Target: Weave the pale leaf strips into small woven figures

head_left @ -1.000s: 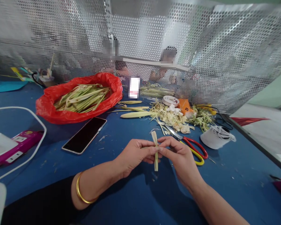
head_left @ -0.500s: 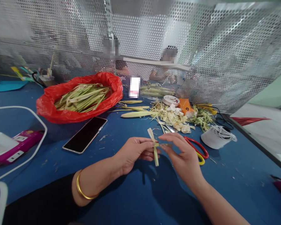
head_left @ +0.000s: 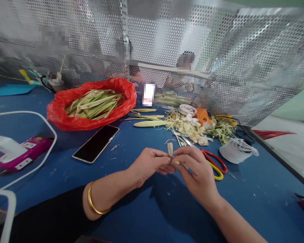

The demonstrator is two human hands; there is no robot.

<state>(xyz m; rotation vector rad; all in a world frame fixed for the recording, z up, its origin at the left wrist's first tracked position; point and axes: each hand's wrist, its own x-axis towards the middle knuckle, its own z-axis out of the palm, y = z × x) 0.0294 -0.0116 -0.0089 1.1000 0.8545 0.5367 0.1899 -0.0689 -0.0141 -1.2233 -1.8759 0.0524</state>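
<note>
Just above the blue table (head_left: 255, 179), the person's two hands meet fingertip to fingertip. The left hand (head_left: 148, 165) has its fingers curled in, thumb and forefinger pinched tight on a short, pale leaf strip (head_left: 170, 149). The right hand (head_left: 199, 172) closes on the same strip from the other side, its fingers bent narrow around the lower part. Only the top end of the strip pokes up between the two hands; the rest is hidden by the fingers. A gold bangle (head_left: 93, 202) sits on the left wrist.

Just beyond the right hand lie scissors (head_left: 216, 164) with red and yellow handles, flat on the table. Farther back is a heap of leaf scraps (head_left: 187, 126), and beside it to the right a white roll (head_left: 236, 151). A dark phone (head_left: 96, 143) lies face up to the left of the hands, near a red bag (head_left: 73, 123) full of long green leaves (head_left: 96, 103). At the far left edge rests a pink power strip (head_left: 22, 155) with a white cable (head_left: 49, 130) looping round it. A perforated metal screen (head_left: 243, 60) closes off the back of the table.
</note>
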